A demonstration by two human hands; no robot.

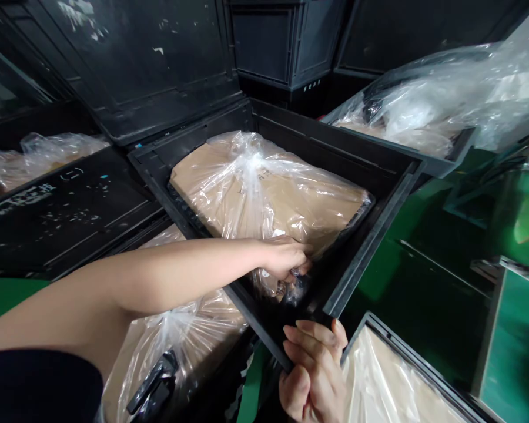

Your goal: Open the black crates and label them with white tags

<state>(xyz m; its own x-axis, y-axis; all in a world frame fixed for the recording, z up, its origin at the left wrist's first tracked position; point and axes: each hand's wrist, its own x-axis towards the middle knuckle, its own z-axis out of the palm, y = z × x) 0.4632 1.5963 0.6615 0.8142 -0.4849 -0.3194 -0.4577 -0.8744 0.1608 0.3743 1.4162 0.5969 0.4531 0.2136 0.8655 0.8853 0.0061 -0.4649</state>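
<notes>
While our right hand [314, 370] clamps the near corner of the black crate [374, 234], our left hand [285, 258] is closed on loose plastic of the bagged bundle [264, 188], which already lies inside, knotted; only that edge seems left untucked.

Black, tan and green
The crate [392, 194] is matt black; the bag [264, 182] clear with white glare over tan cardboard [194, 176] — the floor [423, 282] deep green, the lid [70, 205] black, flecked white.

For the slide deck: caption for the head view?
Left hand grips the plastic-bagged cardboard in a black crate while right hand holds its corner.
</notes>
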